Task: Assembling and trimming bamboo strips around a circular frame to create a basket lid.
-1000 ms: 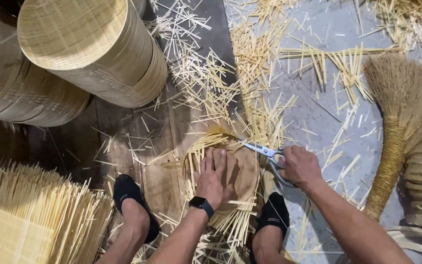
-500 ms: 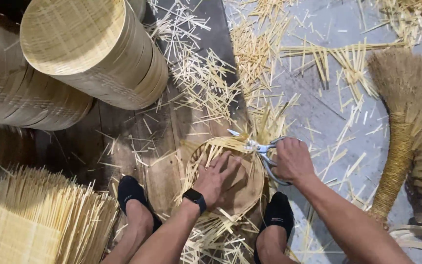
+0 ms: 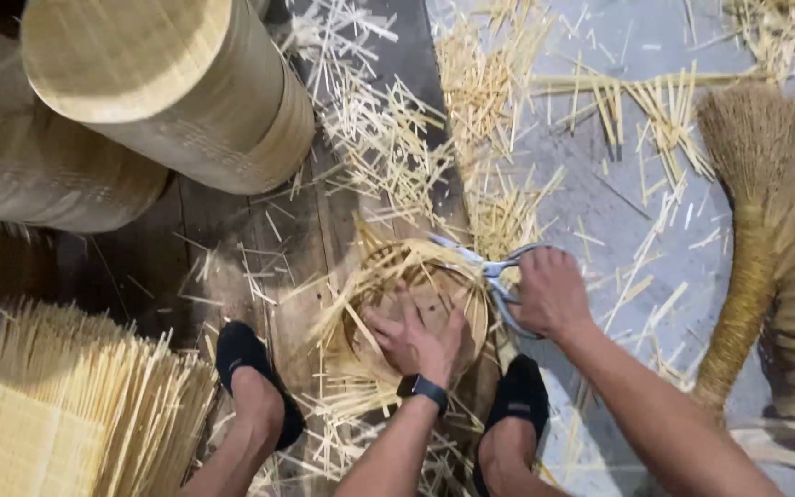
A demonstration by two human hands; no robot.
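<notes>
My left hand [image 3: 416,336], with a dark watch on the wrist, presses flat on a round woven bamboo disc [image 3: 457,308] lying on the floor between my feet. Loose strip ends stick out around the disc's rim. My right hand [image 3: 552,293] grips a pair of metal scissors [image 3: 476,262], whose blades point left across the disc's far edge, at the protruding strips.
Stacks of round woven bamboo trays [image 3: 172,87] stand at the upper left. A bundle of bamboo strips [image 3: 75,414] lies at the lower left. Cut strip pieces [image 3: 489,101] litter the floor. A straw broom [image 3: 766,212] lies on the right. My black-socked feet [image 3: 250,373] flank the disc.
The disc has been turned under my left hand, and the scissors have moved along its far rim. The view has shifted slightly.
</notes>
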